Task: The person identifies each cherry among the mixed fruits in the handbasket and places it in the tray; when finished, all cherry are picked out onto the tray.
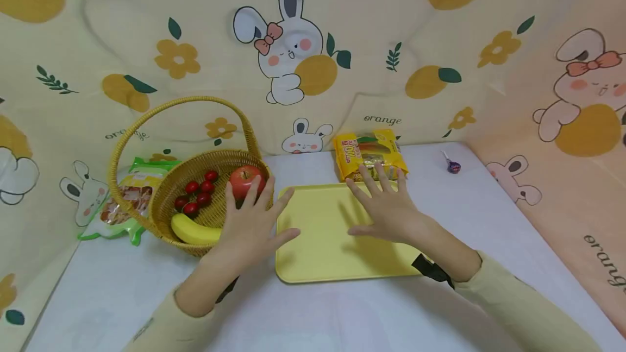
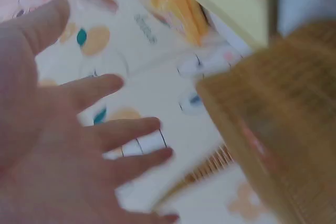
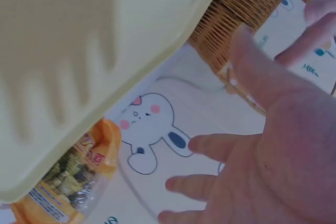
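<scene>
My left hand [image 1: 249,224] is spread wide in the air near the right side of a wicker basket [image 1: 168,208], its fingers straight and holding nothing. In the basket lie a red apple [image 1: 240,179], a banana [image 1: 193,231] and several small dark red fruits [image 1: 204,199]; the left hand hides part of the banana and apple. My right hand [image 1: 391,211], fingers also spread and holding nothing, hovers over the right half of a yellow tray [image 1: 313,238] and casts a shadow on it. The left wrist view is blurred; in the right wrist view the right hand [image 3: 294,150] shows straight fingers.
Behind the tray lies a yellow snack packet [image 1: 369,151]. A lollipop [image 1: 452,165] with a dark purple wrapper is at the back right. Left of the basket rests a green and white bag [image 1: 129,197]. A printed cloth wall [image 1: 381,26] closes off the white table's [image 1: 318,319] back and sides.
</scene>
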Tool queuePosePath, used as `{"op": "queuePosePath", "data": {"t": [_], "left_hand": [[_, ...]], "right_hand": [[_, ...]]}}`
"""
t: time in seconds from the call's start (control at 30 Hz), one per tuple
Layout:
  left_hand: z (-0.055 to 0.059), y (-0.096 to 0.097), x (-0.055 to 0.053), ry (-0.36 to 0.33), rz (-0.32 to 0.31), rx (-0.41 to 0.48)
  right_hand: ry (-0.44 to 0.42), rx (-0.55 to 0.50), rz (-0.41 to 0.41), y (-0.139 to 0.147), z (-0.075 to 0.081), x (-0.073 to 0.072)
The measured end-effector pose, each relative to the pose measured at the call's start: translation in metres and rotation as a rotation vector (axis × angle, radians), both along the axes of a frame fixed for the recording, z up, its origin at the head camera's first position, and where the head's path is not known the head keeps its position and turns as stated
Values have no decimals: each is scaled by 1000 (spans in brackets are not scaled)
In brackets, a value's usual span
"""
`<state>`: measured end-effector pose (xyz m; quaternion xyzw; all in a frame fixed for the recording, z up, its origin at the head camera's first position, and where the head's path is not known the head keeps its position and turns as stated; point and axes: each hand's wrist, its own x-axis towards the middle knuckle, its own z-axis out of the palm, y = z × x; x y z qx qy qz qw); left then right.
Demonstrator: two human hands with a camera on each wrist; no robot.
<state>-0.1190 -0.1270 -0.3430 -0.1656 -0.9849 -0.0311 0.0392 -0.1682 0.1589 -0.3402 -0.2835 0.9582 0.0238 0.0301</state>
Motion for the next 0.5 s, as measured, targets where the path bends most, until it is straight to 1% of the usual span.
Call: {"op": "queuePosePath", "data": {"t": [0.03, 0.07, 0.1, 0.17, 0.2, 0.27, 0.3, 0.33, 0.37, 0.4, 0.43, 0.47, 0.5], "left_hand": [[1, -11, 6, 41, -8, 42], [2, -23, 13, 104, -19, 99], [3, -35, 20, 177, -26, 170], [4, -63, 33, 334, -14, 324], [3, -77, 39, 412, 7, 414], [-1, -103, 48, 572, 73, 597], [-4, -115, 51, 636, 121, 681], [-9, -126, 53, 682, 175, 757], [-13, -136, 54, 707, 226, 831], [-18, -144, 54, 712, 274, 895], [-23, -150, 53, 702, 314, 943], [-28, -156, 52, 674, 345, 976], [-32, -160, 51, 632, 369, 997]], "right_hand": [[8, -2, 10, 1, -2, -1], [15, -2, 18, 2, -3, -2], [22, -1, 26, 3, -5, -3], [28, -9, 35, 4, -7, -4], [33, -13, 40, 4, -9, -6], [45, -26, 50, 4, -11, -9], [56, -35, 55, 3, -11, -11], [62, -48, 59, 2, -12, -12], [69, -62, 65, 0, -12, -15], [73, -87, 72, -2, -12, -17], [77, -111, 77, -5, -11, -19], [81, -137, 86, -8, -9, -22], [83, -164, 97, -13, -7, -25]]}}
